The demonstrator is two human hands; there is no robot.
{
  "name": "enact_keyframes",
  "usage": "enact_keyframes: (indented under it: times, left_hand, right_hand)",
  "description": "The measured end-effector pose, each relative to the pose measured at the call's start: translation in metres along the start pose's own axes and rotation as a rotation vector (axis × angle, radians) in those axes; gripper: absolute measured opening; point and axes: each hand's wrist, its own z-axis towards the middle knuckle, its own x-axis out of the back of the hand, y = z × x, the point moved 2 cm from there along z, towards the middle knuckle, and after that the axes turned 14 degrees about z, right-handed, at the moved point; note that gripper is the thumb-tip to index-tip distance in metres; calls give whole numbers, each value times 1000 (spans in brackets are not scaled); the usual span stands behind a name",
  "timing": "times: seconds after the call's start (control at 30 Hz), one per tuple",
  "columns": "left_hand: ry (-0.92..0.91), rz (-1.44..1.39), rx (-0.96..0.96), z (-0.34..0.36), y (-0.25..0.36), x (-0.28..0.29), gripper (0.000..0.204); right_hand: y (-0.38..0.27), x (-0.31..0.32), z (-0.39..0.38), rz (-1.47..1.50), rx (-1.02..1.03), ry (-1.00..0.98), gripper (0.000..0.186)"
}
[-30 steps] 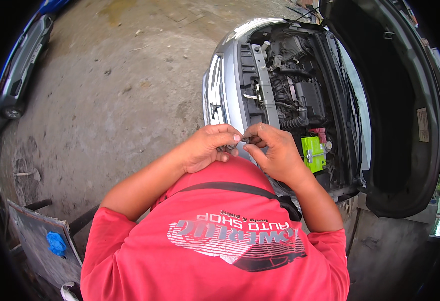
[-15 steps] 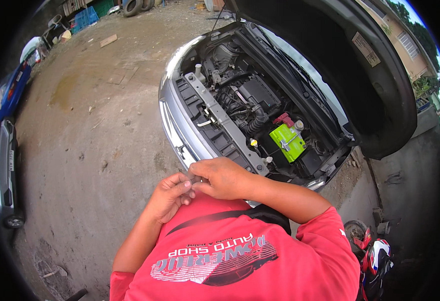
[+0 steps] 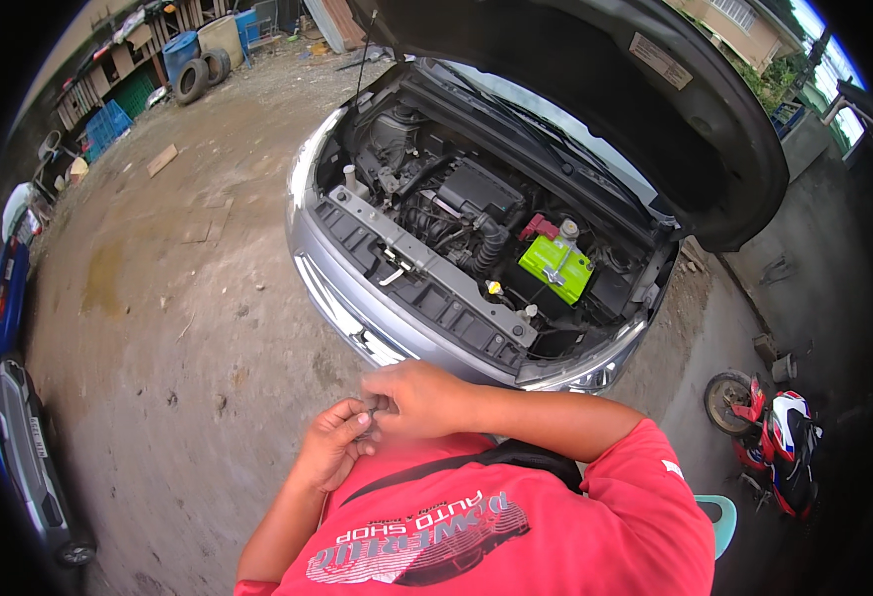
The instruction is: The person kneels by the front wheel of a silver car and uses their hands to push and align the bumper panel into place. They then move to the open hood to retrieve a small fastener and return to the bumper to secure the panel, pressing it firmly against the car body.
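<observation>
My hands meet just above my red shirt, in front of the silver car with its hood raised. The fingers of my left hand are curled, thumb on top, close against my right fingertips. My right hand bends over from the right with its fingers pinched together. Whatever is between the fingertips is too small and too covered to name. Beyond the hands lies the engine bay, with a bright green battery, a red terminal cover and a black engine cover. Neither hand touches the car.
The black hood stands open over the engine, a thin prop rod at its left. A red and white motorcycle and a green seat edge are at right. Parked vehicles line the left; old tires lie far back on the dirt ground.
My view has shifted, so more of the far yard and the motorcycle shows. Both hands stay together at the shirt; the right one is slightly blurred by movement.
</observation>
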Motion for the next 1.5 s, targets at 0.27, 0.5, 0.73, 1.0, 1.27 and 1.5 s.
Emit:
enact_keyframes:
  times: [0.27,0.5,0.73,1.0,1.27,1.5]
  left_hand:
    - [-65,76,4,44,38,2,23]
    - [37,134,-30,81,87,4,21]
    - [94,83,-4,137,105,2,16]
    - [-43,122,52,202,126,-23,17]
    - [-103,243,50,239,143,-49,8]
    - [-49,291,63,249,145,-45,17]
  right_hand:
    - [17,32,37,-66,-9,-24,19]
    - [31,72,88,-65,115,-62,19]
    - [62,128,104,66,95,-50,16]
    - [95,165,84,181,36,219,21]
    - [113,187,64,388,-64,405,20]
    - [111,190,61,455,-30,401,23]
